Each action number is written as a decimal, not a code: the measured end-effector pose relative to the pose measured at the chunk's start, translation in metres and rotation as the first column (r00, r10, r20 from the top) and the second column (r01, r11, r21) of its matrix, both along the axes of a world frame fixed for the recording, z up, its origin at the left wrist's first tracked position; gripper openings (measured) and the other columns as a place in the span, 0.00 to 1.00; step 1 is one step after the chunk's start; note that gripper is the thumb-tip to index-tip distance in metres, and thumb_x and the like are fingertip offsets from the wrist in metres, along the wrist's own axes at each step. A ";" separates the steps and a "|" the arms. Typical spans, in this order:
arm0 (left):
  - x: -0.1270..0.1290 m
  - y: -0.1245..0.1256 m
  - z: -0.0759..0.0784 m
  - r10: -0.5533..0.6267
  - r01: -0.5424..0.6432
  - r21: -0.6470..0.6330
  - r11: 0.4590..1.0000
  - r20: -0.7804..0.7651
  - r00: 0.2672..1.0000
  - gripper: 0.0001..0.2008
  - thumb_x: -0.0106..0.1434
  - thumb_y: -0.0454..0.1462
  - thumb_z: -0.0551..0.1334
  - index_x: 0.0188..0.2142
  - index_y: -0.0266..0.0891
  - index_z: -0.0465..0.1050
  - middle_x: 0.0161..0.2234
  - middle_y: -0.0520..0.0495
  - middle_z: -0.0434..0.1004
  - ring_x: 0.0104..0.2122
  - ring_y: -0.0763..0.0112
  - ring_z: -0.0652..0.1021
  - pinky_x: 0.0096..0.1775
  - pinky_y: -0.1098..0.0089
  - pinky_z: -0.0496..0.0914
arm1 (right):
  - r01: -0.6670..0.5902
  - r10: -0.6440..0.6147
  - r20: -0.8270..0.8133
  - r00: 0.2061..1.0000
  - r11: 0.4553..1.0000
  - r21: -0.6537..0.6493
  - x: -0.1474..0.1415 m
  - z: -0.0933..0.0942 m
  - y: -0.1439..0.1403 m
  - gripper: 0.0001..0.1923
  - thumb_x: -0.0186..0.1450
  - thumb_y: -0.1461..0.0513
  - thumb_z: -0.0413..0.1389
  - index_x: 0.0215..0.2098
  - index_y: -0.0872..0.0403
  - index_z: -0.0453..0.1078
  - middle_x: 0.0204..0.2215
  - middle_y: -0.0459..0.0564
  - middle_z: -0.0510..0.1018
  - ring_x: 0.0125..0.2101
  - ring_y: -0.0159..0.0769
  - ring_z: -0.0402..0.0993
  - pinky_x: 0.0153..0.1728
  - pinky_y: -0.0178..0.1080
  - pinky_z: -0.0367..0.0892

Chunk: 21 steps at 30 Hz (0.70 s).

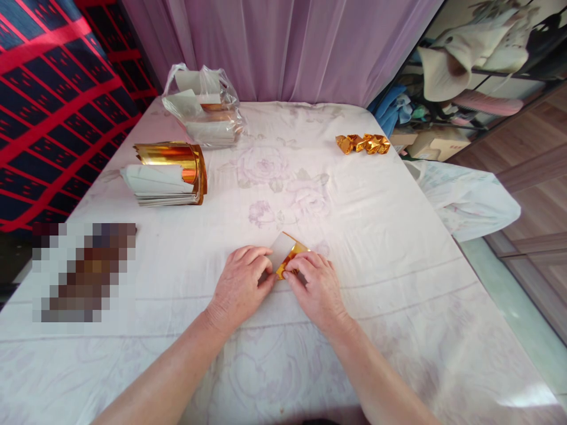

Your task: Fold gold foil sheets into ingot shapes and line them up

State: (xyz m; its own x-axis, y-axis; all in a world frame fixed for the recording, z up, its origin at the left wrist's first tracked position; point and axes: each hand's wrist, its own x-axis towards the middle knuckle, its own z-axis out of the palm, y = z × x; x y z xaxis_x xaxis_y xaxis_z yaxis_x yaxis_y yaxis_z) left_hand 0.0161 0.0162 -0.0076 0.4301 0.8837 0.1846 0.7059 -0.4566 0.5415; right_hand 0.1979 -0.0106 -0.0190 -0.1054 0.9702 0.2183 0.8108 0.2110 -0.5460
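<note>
My left hand [241, 282] and my right hand [315, 284] meet near the front middle of the table, both pinching one small sheet of gold foil paper [286, 251]. Its white back faces up and a gold edge shows between my fingertips. The sheet lies partly folded on the flowered white tablecloth [381, 248]. A stack of the same gold and white sheets [166, 174] sits at the left, well beyond my left hand. Several folded gold pieces [363, 143] lie in a row at the far right.
A clear plastic bag with more sheets [204, 106] stands at the far left by the purple curtain. A pixelated patch [84, 271] covers something at the left front. A white bag [465, 198] hangs off the right table edge; shelves stand beyond.
</note>
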 end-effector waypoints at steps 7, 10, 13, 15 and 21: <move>-0.001 0.000 0.000 -0.012 0.012 -0.007 1.000 -0.001 1.000 0.06 0.62 0.33 0.64 0.30 0.42 0.69 0.49 0.47 0.78 0.49 0.60 0.74 0.51 0.56 0.67 | -0.060 0.057 -0.063 0.996 0.997 -0.043 0.007 0.001 0.004 0.06 0.65 0.66 0.57 0.33 0.49 0.73 0.36 0.46 0.79 0.40 0.38 0.74 0.40 0.40 0.61; -0.001 0.001 0.000 -0.012 0.012 -0.006 1.000 -0.003 1.000 0.06 0.61 0.32 0.64 0.30 0.42 0.69 0.49 0.47 0.78 0.49 0.60 0.74 0.51 0.56 0.67 | -0.087 0.082 -0.087 0.993 0.995 -0.049 0.011 0.000 0.005 0.06 0.65 0.66 0.57 0.33 0.49 0.73 0.36 0.46 0.79 0.40 0.38 0.74 0.41 0.41 0.63; 0.000 0.001 0.000 -0.009 0.009 -0.005 1.000 -0.013 1.000 0.06 0.61 0.32 0.64 0.29 0.42 0.69 0.49 0.47 0.78 0.49 0.60 0.74 0.51 0.56 0.67 | -0.099 0.095 -0.096 0.991 0.994 -0.036 0.012 -0.001 0.005 0.07 0.65 0.67 0.57 0.33 0.49 0.74 0.36 0.46 0.79 0.40 0.38 0.74 0.41 0.41 0.63; 0.000 0.001 0.001 -0.009 0.009 -0.002 1.000 -0.020 1.000 0.06 0.61 0.32 0.64 0.29 0.42 0.69 0.49 0.47 0.78 0.50 0.60 0.74 0.51 0.56 0.67 | -0.097 0.094 -0.084 0.992 0.995 -0.032 0.012 -0.001 0.005 0.07 0.65 0.67 0.56 0.33 0.49 0.74 0.36 0.46 0.79 0.40 0.38 0.74 0.41 0.41 0.62; 0.000 0.001 0.001 -0.015 0.014 -0.009 1.000 -0.026 1.000 0.07 0.61 0.32 0.65 0.29 0.41 0.68 0.49 0.47 0.78 0.50 0.59 0.74 0.51 0.56 0.67 | -0.097 0.097 0.018 0.995 0.995 -0.019 0.009 0.000 0.001 0.07 0.66 0.66 0.56 0.35 0.49 0.74 0.38 0.47 0.78 0.40 0.39 0.72 0.40 0.42 0.60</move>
State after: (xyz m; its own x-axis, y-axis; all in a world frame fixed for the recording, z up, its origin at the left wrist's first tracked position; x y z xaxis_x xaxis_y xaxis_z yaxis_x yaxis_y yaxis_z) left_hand 0.0159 0.0168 -0.0065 0.4473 0.8790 0.1653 0.7129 -0.4620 0.5276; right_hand 0.2064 -0.0094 -0.0191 -0.2034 0.9589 0.1980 0.7973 0.2796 -0.5349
